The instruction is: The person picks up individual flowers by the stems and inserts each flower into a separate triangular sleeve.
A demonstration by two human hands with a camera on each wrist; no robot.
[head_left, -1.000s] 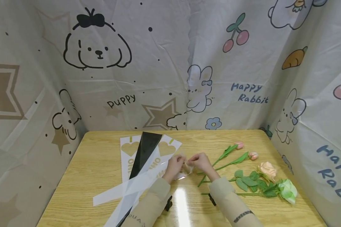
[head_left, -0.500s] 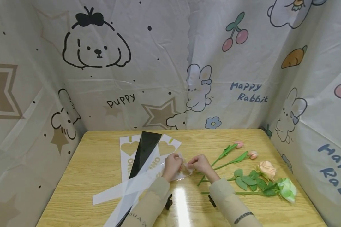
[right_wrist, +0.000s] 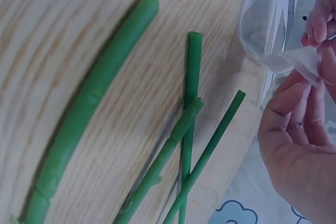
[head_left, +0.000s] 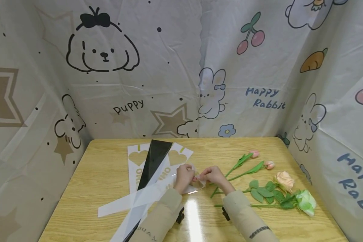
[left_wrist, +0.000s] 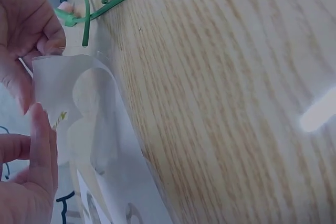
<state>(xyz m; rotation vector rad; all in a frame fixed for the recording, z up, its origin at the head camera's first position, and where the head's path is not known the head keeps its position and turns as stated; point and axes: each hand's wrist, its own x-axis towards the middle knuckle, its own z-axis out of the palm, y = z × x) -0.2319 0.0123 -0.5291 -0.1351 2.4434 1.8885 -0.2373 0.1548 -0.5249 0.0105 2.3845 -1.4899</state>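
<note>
Both hands meet over the middle of the table at the end of a thin, clear-and-white plastic flower sleeve [left_wrist: 100, 103]. My left hand [head_left: 184, 178] pinches the film on the left side. With thumb and fingertips, my right hand [head_left: 214, 175] holds the sleeve's corner. In the right wrist view, the white film [right_wrist: 299, 61] is bunched between the two hands' fingertips. A heart-shaped cutout shows on the sleeve in the left wrist view, and a tiny gold twist-like piece [left_wrist: 61, 120] lies beside the left fingertips.
More white sleeves with gold hearts [head_left: 137, 158] and a black strip [head_left: 158, 153] lie at left, crossed by translucent strips [head_left: 118, 206]. At right are two pink tulips [head_left: 269, 165], a peach rose [head_left: 284, 181] and a pale green rose [head_left: 306, 202], green stems [right_wrist: 100, 93] pointing toward the hands.
The left hand has shifted slightly, and the film between the hands has changed shape. The right hand stays almost in place, still holding the corner.
</note>
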